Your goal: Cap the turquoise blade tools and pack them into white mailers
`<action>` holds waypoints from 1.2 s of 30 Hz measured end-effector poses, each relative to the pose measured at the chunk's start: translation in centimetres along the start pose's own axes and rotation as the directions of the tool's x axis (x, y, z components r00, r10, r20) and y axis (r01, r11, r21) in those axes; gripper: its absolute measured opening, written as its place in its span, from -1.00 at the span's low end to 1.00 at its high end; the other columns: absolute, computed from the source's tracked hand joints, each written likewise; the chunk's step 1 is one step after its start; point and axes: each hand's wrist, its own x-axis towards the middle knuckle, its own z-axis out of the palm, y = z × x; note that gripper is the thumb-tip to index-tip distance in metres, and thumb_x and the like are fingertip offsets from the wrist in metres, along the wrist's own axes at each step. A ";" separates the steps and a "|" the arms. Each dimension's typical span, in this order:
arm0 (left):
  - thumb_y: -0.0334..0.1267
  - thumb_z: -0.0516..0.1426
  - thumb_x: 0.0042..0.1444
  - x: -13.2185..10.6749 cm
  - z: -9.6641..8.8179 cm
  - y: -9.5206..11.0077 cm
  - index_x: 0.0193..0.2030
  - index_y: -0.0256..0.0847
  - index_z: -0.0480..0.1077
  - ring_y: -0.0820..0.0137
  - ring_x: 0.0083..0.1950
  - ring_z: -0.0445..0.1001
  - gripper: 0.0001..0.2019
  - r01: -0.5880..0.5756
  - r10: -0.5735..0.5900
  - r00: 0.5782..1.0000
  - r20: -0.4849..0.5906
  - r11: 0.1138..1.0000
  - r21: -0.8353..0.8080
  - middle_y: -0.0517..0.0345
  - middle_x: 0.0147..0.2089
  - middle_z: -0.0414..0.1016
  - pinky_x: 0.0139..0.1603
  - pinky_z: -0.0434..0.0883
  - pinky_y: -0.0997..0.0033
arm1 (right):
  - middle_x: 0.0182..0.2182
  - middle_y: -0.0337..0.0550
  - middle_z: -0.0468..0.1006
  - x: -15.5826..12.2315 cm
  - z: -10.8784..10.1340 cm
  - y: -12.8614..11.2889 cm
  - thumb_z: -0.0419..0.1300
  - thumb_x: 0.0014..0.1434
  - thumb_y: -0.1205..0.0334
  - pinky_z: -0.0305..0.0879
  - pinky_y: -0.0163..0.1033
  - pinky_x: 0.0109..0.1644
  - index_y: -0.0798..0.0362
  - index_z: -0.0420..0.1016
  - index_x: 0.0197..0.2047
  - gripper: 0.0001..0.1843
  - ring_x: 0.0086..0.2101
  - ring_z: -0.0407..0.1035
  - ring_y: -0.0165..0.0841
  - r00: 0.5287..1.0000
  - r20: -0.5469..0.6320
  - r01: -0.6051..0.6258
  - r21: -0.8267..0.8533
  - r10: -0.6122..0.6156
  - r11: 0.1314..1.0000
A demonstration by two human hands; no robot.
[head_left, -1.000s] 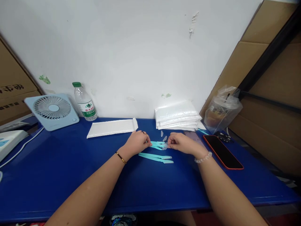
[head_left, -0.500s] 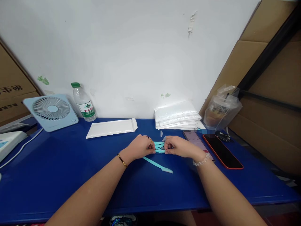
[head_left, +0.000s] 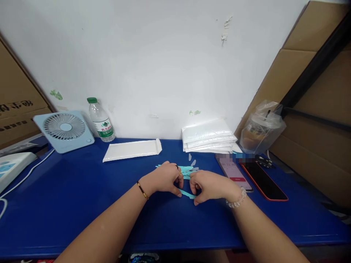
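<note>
A slim turquoise eyebrow razor (head_left: 187, 193) lies low over the blue table between my hands. My left hand (head_left: 167, 178) is closed, its thumb and fingers pinching the razor's left part. At the other end, my right hand (head_left: 211, 185) has thumb and fingertips closed around the tip, which they mostly hide. Just behind my fingers sits a loose pile of more turquoise razors (head_left: 186, 169), partly covered by both hands. Small translucent caps (head_left: 193, 163) are scattered beyond the pile.
A white padded envelope (head_left: 131, 150) lies behind left, a stack of envelopes (head_left: 207, 135) behind right. Two phones (head_left: 233, 171) (head_left: 264, 180) rest at right, near a bagged drink cup (head_left: 260, 128). A fan (head_left: 65, 129) and water bottle (head_left: 101, 120) stand left.
Both hands have moved from the pile toward me, onto the single razor that lay in front. The pile now lies loose behind them, and more translucent caps show.
</note>
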 end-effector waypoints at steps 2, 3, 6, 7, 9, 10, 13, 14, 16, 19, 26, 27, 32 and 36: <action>-0.10 0.27 -0.10 0.0 0.2 0.0 -0.44 -0.08 0.50 0.36 -0.24 0.36 -0.86 0.000 0.000 1.000 0.000 1.000 0.018 0.23 -0.44 0.43 -0.16 0.16 0.37 | -0.43 -0.22 0.45 0.2 0.2 0.0 0.32 -0.08 0.19 0.07 -0.33 -0.45 0.05 0.49 -0.44 -0.86 -0.47 0.26 -0.42 0.999 -0.052 0.011 -0.034 -0.013 0.999; -0.14 0.25 -0.06 0.0 0.3 -0.1 -0.44 -0.08 0.50 0.36 -0.23 0.36 -0.90 0.008 -0.007 1.000 -0.017 1.000 0.024 0.23 -0.44 0.42 -0.16 0.16 0.37 | -0.40 -0.20 0.46 0.2 0.2 0.1 0.28 -0.04 0.23 0.09 -0.33 -0.42 0.05 0.47 -0.42 -0.90 -0.45 0.27 -0.41 0.995 -0.096 0.011 -0.037 -0.015 0.999; -0.21 0.19 0.02 0.0 0.2 -0.8 -0.37 -0.12 0.47 0.37 -0.23 0.36 -0.93 0.072 -0.070 0.989 -0.129 0.997 0.011 0.19 -0.33 0.42 -0.21 0.21 0.41 | -0.40 -0.18 0.46 0.3 -0.1 0.7 0.16 0.09 0.27 0.14 -0.32 -0.38 0.06 0.43 -0.36 -0.94 -0.43 0.30 -0.40 0.964 -0.264 -0.030 0.059 0.044 0.998; -0.22 0.16 0.04 0.0 0.0 -1.0 -0.35 -0.14 0.46 0.38 -0.24 0.36 -0.92 0.099 -0.099 0.981 -0.165 0.995 -0.010 0.17 -0.29 0.41 -0.23 0.23 0.42 | -0.43 -0.20 0.46 0.2 -0.2 0.8 0.12 0.13 0.26 0.15 -0.33 -0.40 0.06 0.42 -0.34 -0.92 -0.45 0.30 -0.41 0.950 -0.304 -0.038 0.128 0.075 0.991; -0.22 0.11 0.09 -0.1 -0.3 -1.4 -0.32 -0.17 0.42 0.41 -0.26 0.36 -0.89 0.131 -0.147 0.965 -0.218 0.988 -0.086 0.15 -0.24 0.39 -0.27 0.26 0.44 | -0.49 -0.23 0.46 0.2 -0.6 1.0 0.08 0.17 0.21 0.17 -0.34 -0.42 0.06 0.42 -0.30 -0.87 -0.49 0.30 -0.43 0.926 -0.356 -0.023 0.273 0.123 0.962; -0.21 0.08 0.11 -0.2 -0.5 -1.5 -0.31 -0.18 0.41 0.42 -0.27 0.36 -0.87 0.134 -0.162 0.958 -0.238 0.982 -0.132 0.15 -0.23 0.38 -0.27 0.28 0.45 | -0.50 -0.24 0.46 0.1 -0.8 1.1 0.09 0.17 0.18 0.18 -0.34 -0.43 0.06 0.42 -0.29 -0.85 -0.50 0.30 -0.43 0.915 -0.379 -0.003 0.336 0.138 0.942; -0.19 0.03 0.14 -0.2 -0.7 -1.7 -0.31 -0.20 0.37 0.43 -0.28 0.36 -0.84 0.127 -0.199 0.935 -0.295 0.961 -0.247 0.12 -0.20 0.36 -0.26 0.31 0.43 | -0.51 -0.22 0.44 -0.1 -1.3 1.5 0.15 0.12 0.11 0.21 -0.34 -0.46 0.08 0.44 -0.32 -0.79 -0.52 0.30 -0.44 0.877 -0.446 0.063 0.475 0.178 0.878; -0.18 0.02 0.15 -0.2 -0.6 -1.9 -0.31 -0.20 0.35 0.44 -0.31 0.36 -0.83 0.143 -0.227 0.927 -0.298 0.950 -0.279 0.12 -0.21 0.36 -0.30 0.31 0.43 | -0.51 -0.21 0.44 -0.2 -1.5 1.7 0.17 0.10 0.09 0.22 -0.34 -0.47 0.09 0.45 -0.33 -0.78 -0.52 0.30 -0.44 0.857 -0.476 0.086 0.508 0.197 0.857; -0.15 -0.03 0.18 -0.2 -0.5 -2.2 -0.27 -0.18 0.31 0.46 -0.41 0.34 -0.82 0.200 -0.307 0.912 -0.273 0.912 -0.357 0.16 -0.29 0.38 -0.41 0.28 0.45 | -0.50 -0.21 0.45 -0.2 -1.8 2.4 0.22 0.06 0.07 0.25 -0.33 -0.48 0.09 0.47 -0.30 -0.75 -0.53 0.30 -0.45 0.793 -0.558 0.140 0.556 0.243 0.819; -0.10 -0.11 0.22 0.0 -0.3 -2.8 -0.21 -0.16 0.26 0.48 -0.48 0.28 -0.78 0.240 -0.391 0.878 -0.275 0.859 -0.452 0.25 -0.42 0.35 -0.49 0.21 0.49 | -0.51 -0.23 0.45 -0.1 -2.0 3.6 0.25 0.03 0.04 0.25 -0.32 -0.50 0.06 0.48 -0.19 -0.68 -0.58 0.28 -0.47 0.660 -0.674 0.235 0.605 0.332 0.761; -0.08 -0.18 0.26 0.3 -0.8 -3.2 -0.27 -0.20 0.38 0.39 -0.28 0.33 -0.62 0.180 -0.336 0.830 -0.446 0.917 -0.356 0.15 -0.31 0.38 -0.23 0.28 0.38 | -0.38 -0.09 0.56 0.4 -1.8 3.7 0.33 -0.05 0.05 0.36 -0.24 -0.35 0.11 0.52 -0.20 -0.62 -0.43 0.43 -0.37 0.675 -0.585 0.340 0.788 0.450 0.513; -0.10 -0.15 0.26 0.3 -0.8 -3.2 -0.27 -0.20 0.37 0.39 -0.27 0.33 -0.66 0.180 -0.326 0.826 -0.461 0.926 -0.332 0.15 -0.30 0.38 -0.23 0.28 0.38 | -0.37 -0.08 0.56 0.5 -1.7 3.5 0.32 -0.03 0.05 0.36 -0.25 -0.34 0.11 0.52 -0.22 -0.64 -0.42 0.44 -0.37 0.690 -0.573 0.338 0.795 0.442 0.503; -0.18 -0.11 0.25 0.5 -0.6 -3.2 -0.23 -0.19 0.35 0.39 -0.27 0.33 -0.75 0.190 -0.287 0.819 -0.497 0.953 -0.237 0.14 -0.30 0.38 -0.22 0.28 0.38 | -0.47 -0.17 0.52 1.3 -1.1 3.0 0.27 0.03 0.04 0.28 -0.31 -0.45 0.10 0.48 -0.31 -0.71 -0.54 0.36 -0.46 0.693 -0.589 0.321 0.769 0.416 0.553; -0.18 -0.11 0.25 0.5 -0.6 -3.1 -0.24 -0.19 0.36 0.38 -0.25 0.34 -0.74 0.191 -0.280 0.830 -0.483 0.956 -0.224 0.14 -0.31 0.37 -0.21 0.28 0.38 | -0.47 -0.19 0.53 2.0 -0.6 3.2 0.24 0.05 0.05 0.28 -0.30 -0.43 0.08 0.44 -0.26 -0.73 -0.52 0.39 -0.43 0.693 -0.608 0.348 0.753 0.389 0.558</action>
